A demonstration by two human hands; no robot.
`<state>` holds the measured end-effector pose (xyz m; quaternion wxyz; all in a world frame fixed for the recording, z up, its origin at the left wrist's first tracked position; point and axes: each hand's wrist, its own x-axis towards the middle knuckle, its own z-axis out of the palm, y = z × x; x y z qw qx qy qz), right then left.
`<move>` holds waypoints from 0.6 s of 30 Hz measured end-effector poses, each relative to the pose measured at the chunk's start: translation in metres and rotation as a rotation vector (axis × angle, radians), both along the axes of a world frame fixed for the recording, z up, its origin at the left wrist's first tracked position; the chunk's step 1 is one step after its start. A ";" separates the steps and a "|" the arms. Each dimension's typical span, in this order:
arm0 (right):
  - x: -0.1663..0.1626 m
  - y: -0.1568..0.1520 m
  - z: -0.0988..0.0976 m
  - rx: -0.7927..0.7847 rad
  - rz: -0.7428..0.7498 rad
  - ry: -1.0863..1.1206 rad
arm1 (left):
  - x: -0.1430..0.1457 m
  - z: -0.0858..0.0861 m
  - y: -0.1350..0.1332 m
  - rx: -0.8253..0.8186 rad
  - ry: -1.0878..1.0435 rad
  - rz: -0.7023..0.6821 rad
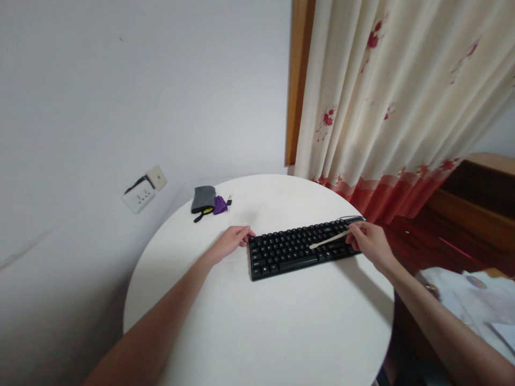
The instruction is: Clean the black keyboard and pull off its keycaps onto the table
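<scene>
A black keyboard [298, 249] lies on the round white table [257, 321], slanting up to the right. My left hand [235, 239] rests at the keyboard's left end, fingers curled against its edge. My right hand [368, 241] sits at the keyboard's right end and pinches a thin pale stick [328, 239]. The stick's tip reaches over the keys near the middle of the board.
A grey pouch with yellow trim and a purple cloth [207, 201] lie at the table's far left edge. A wall socket [140, 194] is on the left wall. A cream curtain with red flowers [394, 107] hangs behind. Wooden furniture and papers [470, 289] stand at the right.
</scene>
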<state>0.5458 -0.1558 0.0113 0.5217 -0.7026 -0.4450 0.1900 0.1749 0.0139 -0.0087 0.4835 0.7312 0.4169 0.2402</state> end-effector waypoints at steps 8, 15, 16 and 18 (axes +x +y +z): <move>0.054 -0.007 -0.002 -0.018 -0.035 -0.022 | 0.001 0.004 -0.002 -0.011 0.014 -0.001; 0.105 -0.015 -0.002 -0.072 -0.112 -0.025 | 0.001 0.003 -0.001 -0.002 0.016 0.016; 0.111 -0.016 -0.002 -0.077 -0.120 -0.034 | 0.002 0.004 -0.002 -0.002 0.019 0.016; 0.120 -0.017 0.002 -0.085 -0.153 -0.043 | 0.002 0.005 -0.003 -0.001 0.026 0.014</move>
